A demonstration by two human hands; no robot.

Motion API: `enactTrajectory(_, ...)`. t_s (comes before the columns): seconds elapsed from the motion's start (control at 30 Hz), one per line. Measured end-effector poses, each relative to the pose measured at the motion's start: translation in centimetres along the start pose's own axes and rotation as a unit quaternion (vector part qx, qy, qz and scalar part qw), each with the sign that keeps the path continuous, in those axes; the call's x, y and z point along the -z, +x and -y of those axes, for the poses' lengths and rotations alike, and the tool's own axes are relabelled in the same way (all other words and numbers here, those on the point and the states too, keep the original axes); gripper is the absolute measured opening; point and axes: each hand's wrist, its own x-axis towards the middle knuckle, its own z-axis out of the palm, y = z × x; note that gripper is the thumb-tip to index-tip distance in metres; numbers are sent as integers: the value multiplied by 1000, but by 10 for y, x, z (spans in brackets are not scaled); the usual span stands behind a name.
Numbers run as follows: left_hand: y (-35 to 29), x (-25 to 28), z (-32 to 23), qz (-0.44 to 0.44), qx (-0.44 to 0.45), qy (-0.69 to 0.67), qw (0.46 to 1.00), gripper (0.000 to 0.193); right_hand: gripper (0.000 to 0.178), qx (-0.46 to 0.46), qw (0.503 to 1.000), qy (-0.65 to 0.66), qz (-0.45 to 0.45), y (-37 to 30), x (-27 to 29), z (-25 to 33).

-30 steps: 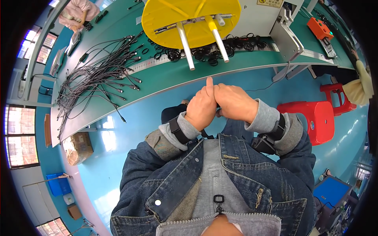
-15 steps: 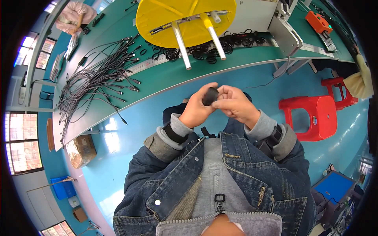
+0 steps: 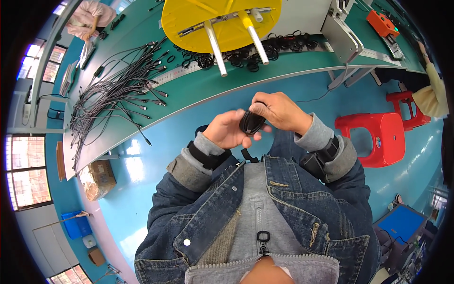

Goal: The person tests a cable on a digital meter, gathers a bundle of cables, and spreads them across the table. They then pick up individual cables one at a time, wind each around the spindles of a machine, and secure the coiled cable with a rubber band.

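A small coil of black cable (image 3: 250,122) sits between my two hands in front of my chest. My left hand (image 3: 228,129) cups it from below with the palm up. My right hand (image 3: 279,111) closes over its top and right side, fingers wrapped on the coil. Both hands hover above the blue floor, short of the green workbench (image 3: 198,90). I wear a denim jacket with black wrist straps.
On the bench lie a spread of loose black cables (image 3: 113,94), several coiled cables (image 3: 246,54), a yellow round reel with metal pegs (image 3: 220,19) and an orange device (image 3: 382,23). Red plastic stools (image 3: 378,137) stand at my right. Other people are at the far left and right.
My hands were pressed together with the coil hidden; they have parted slightly and dropped toward my chest, and the black coil now shows between them.
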Motion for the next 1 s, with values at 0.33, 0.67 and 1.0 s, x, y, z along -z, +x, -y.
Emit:
enactTrajectory(0.33, -5, -14, 9, -262, -127, 520, 803, 27, 41, -67, 985, 12, -157, -9, -18, -7)
enactTrajectory(0.67, -3, -15, 3, -275, -130, 422, 854, 23, 46, -8, 970, 30, -242, -14, -18, -7)
enactTrajectory(1.0, 6, -13, 8, -325, -232, 425, 812, 16, 44, -62, 956, 1, -287, -14, -28, 2)
